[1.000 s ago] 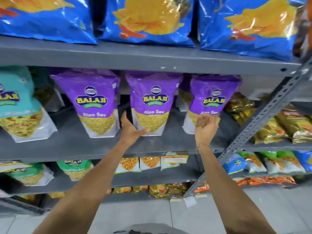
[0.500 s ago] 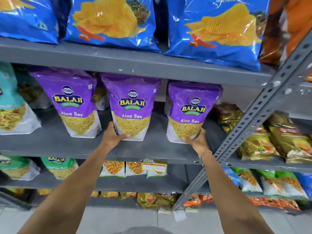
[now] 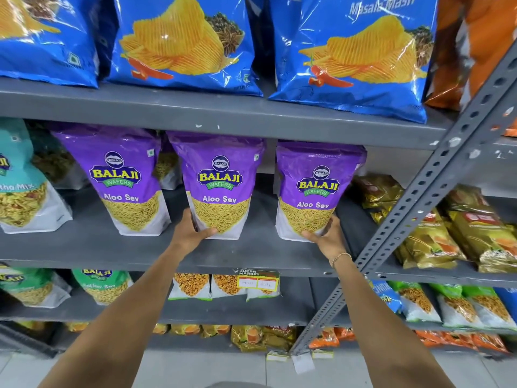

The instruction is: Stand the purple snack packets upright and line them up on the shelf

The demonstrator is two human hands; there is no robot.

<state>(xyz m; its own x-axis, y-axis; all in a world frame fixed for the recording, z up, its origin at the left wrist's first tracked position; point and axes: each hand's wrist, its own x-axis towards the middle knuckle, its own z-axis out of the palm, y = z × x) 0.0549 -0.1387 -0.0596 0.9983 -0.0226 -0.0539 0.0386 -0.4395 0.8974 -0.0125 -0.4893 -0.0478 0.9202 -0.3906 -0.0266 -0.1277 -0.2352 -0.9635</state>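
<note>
Three purple Aloo Sev packets stand upright in a row on the grey middle shelf (image 3: 92,247). The left packet (image 3: 123,180) stands free. My left hand (image 3: 190,231) grips the bottom left corner of the middle packet (image 3: 221,183), thumb across its front. My right hand (image 3: 326,236) holds the bottom right corner of the right packet (image 3: 317,189), fingers under its base. More purple packets show partly behind the front row.
Blue chip bags (image 3: 181,43) fill the shelf above. A teal mix packet (image 3: 22,189) stands at the left. A slanted perforated upright (image 3: 436,175) borders the right packet, with gold packets (image 3: 430,242) beyond. Green and white packets and a price tag (image 3: 258,282) sit below.
My right hand dropped from the front of the right packet to its bottom right corner. My left hand closed on the middle packet's lower left corner. The view came closer and shifted right.
</note>
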